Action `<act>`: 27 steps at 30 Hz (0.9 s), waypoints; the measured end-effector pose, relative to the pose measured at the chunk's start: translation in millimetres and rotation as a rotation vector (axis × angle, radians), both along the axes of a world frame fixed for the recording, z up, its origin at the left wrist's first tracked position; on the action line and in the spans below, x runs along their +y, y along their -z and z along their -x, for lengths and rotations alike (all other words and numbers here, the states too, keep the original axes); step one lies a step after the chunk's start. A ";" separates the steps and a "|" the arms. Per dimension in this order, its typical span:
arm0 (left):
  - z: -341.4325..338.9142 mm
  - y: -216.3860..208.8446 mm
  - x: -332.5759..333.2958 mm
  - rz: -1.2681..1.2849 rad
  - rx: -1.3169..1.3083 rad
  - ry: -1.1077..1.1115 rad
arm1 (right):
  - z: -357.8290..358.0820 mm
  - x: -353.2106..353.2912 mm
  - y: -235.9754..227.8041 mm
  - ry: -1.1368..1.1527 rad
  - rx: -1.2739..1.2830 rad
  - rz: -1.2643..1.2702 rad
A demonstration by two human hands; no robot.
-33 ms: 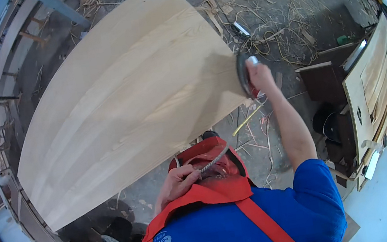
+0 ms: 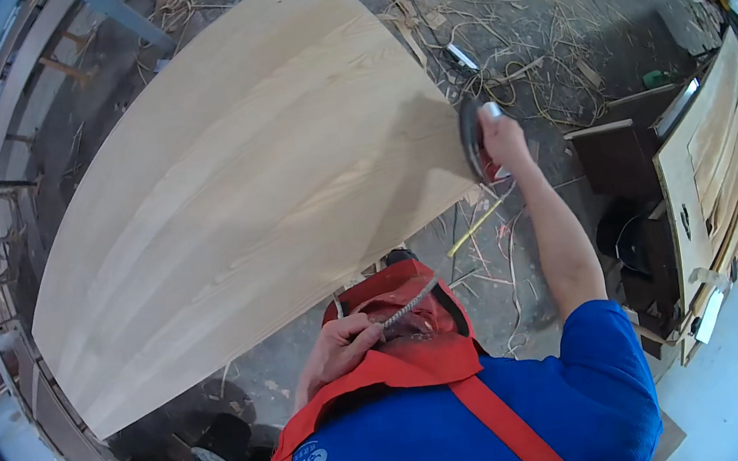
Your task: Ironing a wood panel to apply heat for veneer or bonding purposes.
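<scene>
A large pale wooden panel (image 2: 219, 186) with visible grain lies in front of me. At its right end, my right hand (image 2: 506, 141) grips a hand-held power sander (image 2: 472, 141) with a dark round pad and some red on its body. The pad is at the panel's edge, tilted; whether it touches the wood I cannot tell. Close to my body, the fingers of my left hand (image 2: 337, 348) are closed around a grey braided cord (image 2: 411, 304), over my red apron (image 2: 418, 366). Part of the cord is hidden by the hand and apron.
Thin wood strips and offcuts (image 2: 557, 21) litter the floor beyond the panel, among cables. A yellow stick-like strip (image 2: 473, 226) lies below the sander. Wooden panels (image 2: 713, 169) lean at the right, beside a dark brown box (image 2: 619, 145). A grey-blue post (image 2: 122, 17) stands at the far left.
My right hand and the sander have shifted slightly to the right, outward at the panel's edge. My left hand keeps its hold on the cord.
</scene>
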State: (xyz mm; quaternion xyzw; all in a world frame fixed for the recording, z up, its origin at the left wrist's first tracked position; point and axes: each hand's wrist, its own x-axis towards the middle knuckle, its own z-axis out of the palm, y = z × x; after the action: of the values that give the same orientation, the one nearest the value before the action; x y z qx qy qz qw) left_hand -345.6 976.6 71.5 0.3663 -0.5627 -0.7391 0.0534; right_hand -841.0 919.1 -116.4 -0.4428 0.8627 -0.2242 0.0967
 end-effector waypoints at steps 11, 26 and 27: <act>-74.7 7.4 47.9 -0.051 0.056 -0.071 | -200.2 25.4 -8.2 -0.042 -0.202 -0.175; 13.8 24.6 11.4 0.307 -0.092 0.190 | -252.4 82.7 -70.1 -0.584 -0.515 -0.467; 22.5 30.7 10.7 0.333 -0.085 0.164 | -224.4 87.1 -49.3 -0.491 -0.488 -0.417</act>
State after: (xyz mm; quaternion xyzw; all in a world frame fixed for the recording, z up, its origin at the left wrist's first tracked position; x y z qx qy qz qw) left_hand -368.2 987.3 40.8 0.3360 -0.7070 -0.6216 0.0289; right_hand -616.6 1006.2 -67.1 -0.5402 0.7100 -0.1132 0.4373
